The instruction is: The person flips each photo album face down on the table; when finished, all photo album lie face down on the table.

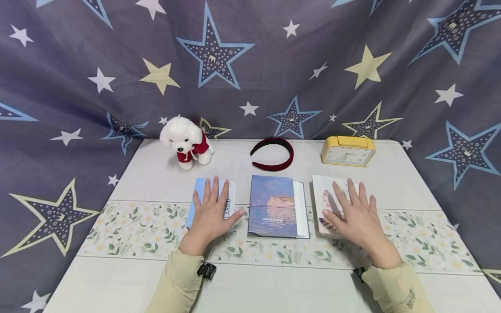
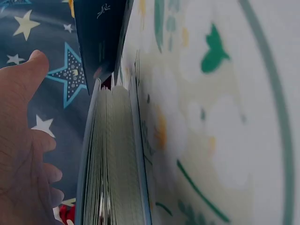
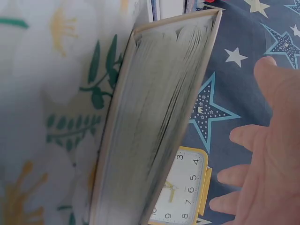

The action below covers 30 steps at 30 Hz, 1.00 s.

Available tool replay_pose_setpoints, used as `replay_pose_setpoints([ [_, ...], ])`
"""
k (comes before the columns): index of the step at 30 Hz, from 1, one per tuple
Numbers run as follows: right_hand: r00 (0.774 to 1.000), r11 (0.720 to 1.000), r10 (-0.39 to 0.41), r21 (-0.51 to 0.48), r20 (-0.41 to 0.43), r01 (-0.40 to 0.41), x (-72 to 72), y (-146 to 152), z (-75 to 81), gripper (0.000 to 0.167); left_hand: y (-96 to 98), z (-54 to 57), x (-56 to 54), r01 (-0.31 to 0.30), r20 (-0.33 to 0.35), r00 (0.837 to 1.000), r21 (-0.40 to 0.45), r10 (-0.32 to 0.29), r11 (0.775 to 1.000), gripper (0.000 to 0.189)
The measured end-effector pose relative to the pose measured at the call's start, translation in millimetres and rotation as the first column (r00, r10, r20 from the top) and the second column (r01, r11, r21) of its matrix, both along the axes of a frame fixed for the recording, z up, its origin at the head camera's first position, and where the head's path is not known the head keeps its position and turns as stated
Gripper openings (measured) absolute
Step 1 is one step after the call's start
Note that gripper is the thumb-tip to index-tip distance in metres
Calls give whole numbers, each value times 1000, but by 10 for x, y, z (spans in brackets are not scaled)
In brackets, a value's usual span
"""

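Both forearms reach forward from the near edge of the table point(image 1: 274, 289), the left sleeve point(image 1: 176, 280) angling slightly right and the right sleeve point(image 1: 393, 284) angling left. The left hand point(image 1: 211, 213) hovers palm down over a light blue book point(image 1: 200, 186), its fingers fanned and its thumb out towards the middle; the grip is loose and holds nothing. The right hand point(image 1: 357, 219) mirrors it above a white book point(image 1: 322, 195), fingers spread, thumb pointing inward, likewise grasping nothing. Both wrist views show a gap between hand and book. Between the hands, apart from both, a photo album point(image 1: 272, 204) lies flat on the table, its cover facing up.
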State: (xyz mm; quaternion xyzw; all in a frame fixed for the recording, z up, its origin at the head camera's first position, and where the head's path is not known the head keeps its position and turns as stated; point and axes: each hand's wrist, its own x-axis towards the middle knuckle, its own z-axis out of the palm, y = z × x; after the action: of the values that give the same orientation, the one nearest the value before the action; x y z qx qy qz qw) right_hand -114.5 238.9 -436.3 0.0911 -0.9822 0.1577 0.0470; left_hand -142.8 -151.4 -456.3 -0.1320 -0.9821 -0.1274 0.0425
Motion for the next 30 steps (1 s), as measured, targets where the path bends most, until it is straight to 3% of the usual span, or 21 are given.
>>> replay_pose_setpoints([
  [15, 1000, 1000, -27, -4, 8, 27, 96, 145, -39, 82, 277, 19, -32, 63, 15, 998, -11, -63, 998, 95],
  [30, 992, 997, -71, -12, 105, 73, 216, 322, -105, 76, 735, 50, -105, 210, -5, 978, -30, -210, 977, 89],
])
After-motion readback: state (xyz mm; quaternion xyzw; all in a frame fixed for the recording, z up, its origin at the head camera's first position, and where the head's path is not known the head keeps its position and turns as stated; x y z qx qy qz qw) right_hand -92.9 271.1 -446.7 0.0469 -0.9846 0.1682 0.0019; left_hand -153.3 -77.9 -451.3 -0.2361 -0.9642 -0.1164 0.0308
